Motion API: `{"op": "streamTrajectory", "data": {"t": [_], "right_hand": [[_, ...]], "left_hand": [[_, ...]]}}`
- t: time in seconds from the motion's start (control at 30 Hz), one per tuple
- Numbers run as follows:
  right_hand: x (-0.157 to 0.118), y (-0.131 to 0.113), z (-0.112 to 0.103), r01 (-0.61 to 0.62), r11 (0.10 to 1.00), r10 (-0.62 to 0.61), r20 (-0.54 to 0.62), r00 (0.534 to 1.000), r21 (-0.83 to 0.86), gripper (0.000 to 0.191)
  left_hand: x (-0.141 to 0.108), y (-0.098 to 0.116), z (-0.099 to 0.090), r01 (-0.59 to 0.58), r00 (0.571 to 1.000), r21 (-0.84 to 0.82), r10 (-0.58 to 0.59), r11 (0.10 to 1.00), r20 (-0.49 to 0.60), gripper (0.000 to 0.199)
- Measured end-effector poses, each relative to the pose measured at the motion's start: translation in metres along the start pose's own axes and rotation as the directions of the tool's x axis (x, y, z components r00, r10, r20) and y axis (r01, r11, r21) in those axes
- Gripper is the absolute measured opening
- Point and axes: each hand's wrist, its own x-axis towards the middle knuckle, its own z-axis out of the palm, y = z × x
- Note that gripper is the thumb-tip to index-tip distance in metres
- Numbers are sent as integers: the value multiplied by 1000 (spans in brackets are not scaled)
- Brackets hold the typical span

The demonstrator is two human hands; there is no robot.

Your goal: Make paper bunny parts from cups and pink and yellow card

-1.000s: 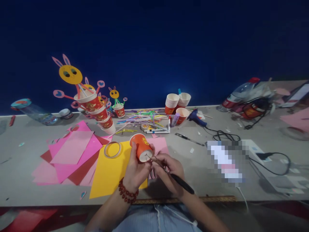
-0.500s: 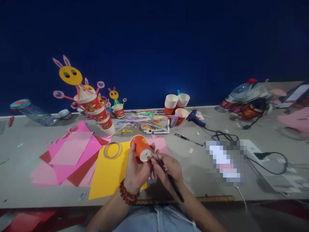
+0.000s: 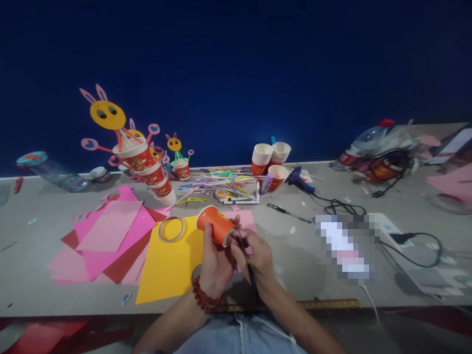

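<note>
My left hand (image 3: 214, 260), with red bead bracelets at the wrist, is wrapped around an orange paper cup (image 3: 217, 225). The cup lies tilted on its side, its base turned toward my right hand (image 3: 254, 253). That hand is closed on a slim black tool (image 3: 252, 280), whose upper end reaches the cup's base; its exact kind does not show. My right fingertips touch the base edge and hide part of it. Under the hands are a yellow paper sheet (image 3: 158, 275) and a pink sheet (image 3: 248, 220). A tape roll (image 3: 171, 240) lies on the yellow sheet.
Pink and red papers (image 3: 110, 231) are piled at left. Behind them stand stacked cups with paper rabbit figures (image 3: 108, 115). Straws (image 3: 221, 183), markers (image 3: 240, 202), cup stacks (image 3: 261, 164) and a glue gun (image 3: 300, 181) lie farther back. A pen (image 3: 287, 212), cables and a pixelated patch occupy the right.
The cup has turned so its side shows more and its base less. My right hand and the black tool have shifted slightly left, with the tool now steeper.
</note>
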Motion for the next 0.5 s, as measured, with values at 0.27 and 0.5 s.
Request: {"op": "streamTrajectory", "data": {"t": [0.27, 0.5], "right_hand": [[-3, 15, -11, 10, 999, -10, 1, 1000, -35, 16], [1, 58, -47, -69, 961, 96, 86, 992, -269, 28]], "left_hand": [[13, 17, -17, -393, 917, 382, 388, 837, 93, 37], [25, 78, -50, -455, 780, 858, 572, 238, 255, 68]]}}
